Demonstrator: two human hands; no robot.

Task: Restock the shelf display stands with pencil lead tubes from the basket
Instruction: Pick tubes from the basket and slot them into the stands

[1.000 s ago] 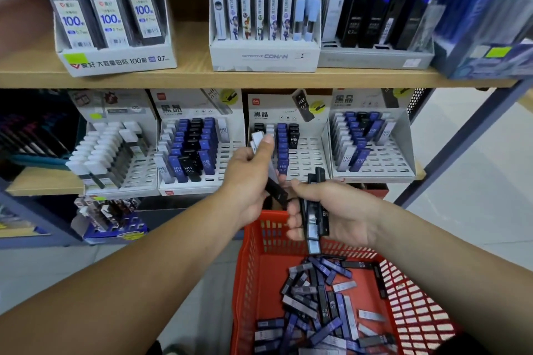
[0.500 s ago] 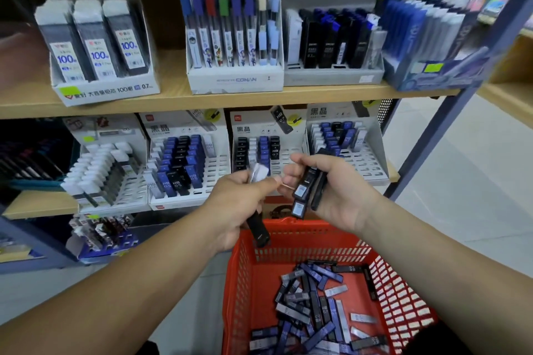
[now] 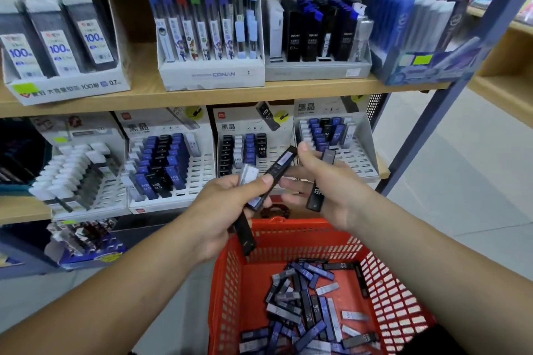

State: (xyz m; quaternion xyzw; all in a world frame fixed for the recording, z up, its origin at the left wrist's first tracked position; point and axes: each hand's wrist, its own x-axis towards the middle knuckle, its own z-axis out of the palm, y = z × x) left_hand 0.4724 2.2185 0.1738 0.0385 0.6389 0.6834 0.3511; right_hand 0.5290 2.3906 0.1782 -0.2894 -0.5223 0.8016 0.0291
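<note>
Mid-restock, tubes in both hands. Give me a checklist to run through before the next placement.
1. Left hand grip on its tube bundle: ok.
2. Right hand grip on the upright black tube: ok.
3. Angled black tube between the hands, whose grip has it: cannot tell.
4. Free slots in the middle stand: ok.
5. Tube grade matches that stand: cannot tell, labels blurred.
6. Basket holds more tubes: ok.

basket [image 3: 230,282] below both hands | tubes [image 3: 305,305] inside | display stands [image 3: 202,179] on shelf [image 3: 202,98] behind
</note>
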